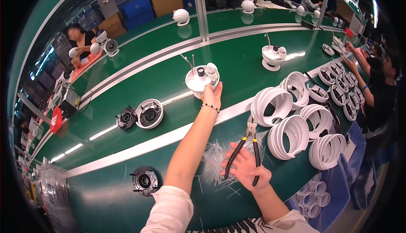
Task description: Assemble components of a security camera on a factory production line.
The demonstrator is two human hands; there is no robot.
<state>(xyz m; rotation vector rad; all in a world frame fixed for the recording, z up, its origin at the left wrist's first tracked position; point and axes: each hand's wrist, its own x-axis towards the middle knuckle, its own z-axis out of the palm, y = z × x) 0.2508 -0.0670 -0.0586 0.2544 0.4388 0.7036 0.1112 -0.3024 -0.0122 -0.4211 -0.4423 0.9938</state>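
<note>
Reaching forward over the green conveyor, my left hand grips the near right side of a white bowl-shaped housing. Wires, a small black cylinder and a clear part stand up from that housing. Diagonal cutting pliers with black handles rest in my right hand, their jaws pointing away from me and the handles spread. My right palm is turned up, with the thumb across one handle. Beneath it is a pile of clear plastic offcuts. A round black motor part lies left of my left forearm.
Stacked white rings crowd the bench's right side. Farther along the belt stands another white housing; to the left are a white bowl with a black part and a loose black part. Co-workers sit at the right and across the line.
</note>
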